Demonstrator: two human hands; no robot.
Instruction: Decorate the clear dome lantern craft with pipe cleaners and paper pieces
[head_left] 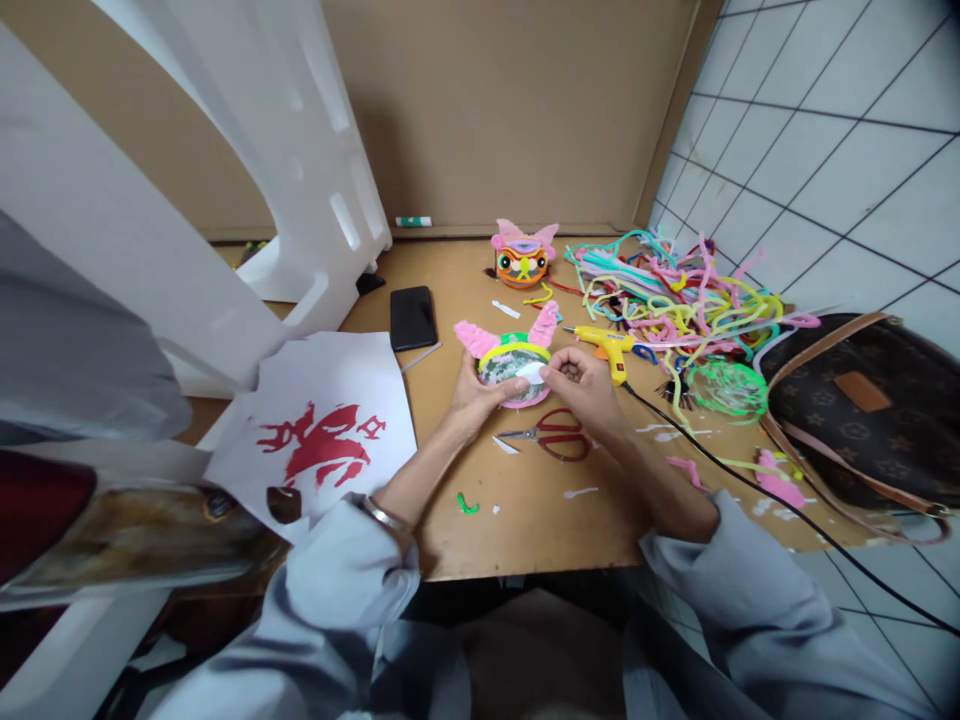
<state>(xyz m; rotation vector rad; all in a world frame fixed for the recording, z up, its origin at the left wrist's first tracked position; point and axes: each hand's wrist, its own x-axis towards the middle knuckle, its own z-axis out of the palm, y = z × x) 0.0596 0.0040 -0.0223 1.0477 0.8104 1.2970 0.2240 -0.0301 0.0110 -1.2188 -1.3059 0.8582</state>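
My left hand (480, 388) is closed around the left side of a round craft piece (499, 366) with a yellow and pink rim and two fuzzy pink ears. My right hand (583, 385) pinches a small white paper piece (532, 373) against the front of the craft piece, and my left thumb presses beside it. Just below lie red-handled scissors (561, 436), partly open. To the right of my right hand rests a yellow glue gun (606, 345) with its black cord. A finished-looking animal head (523, 262) with round eyes and pink ears stands behind.
A heap of coloured pipe cleaners (667, 295) covers the back right, with a green mesh ball (726, 388) and a brown handbag (862, 410) near it. At left are a black phone (412, 318) and white paper (247, 430) with red shapes. A white plastic frame (300, 150) stands behind.
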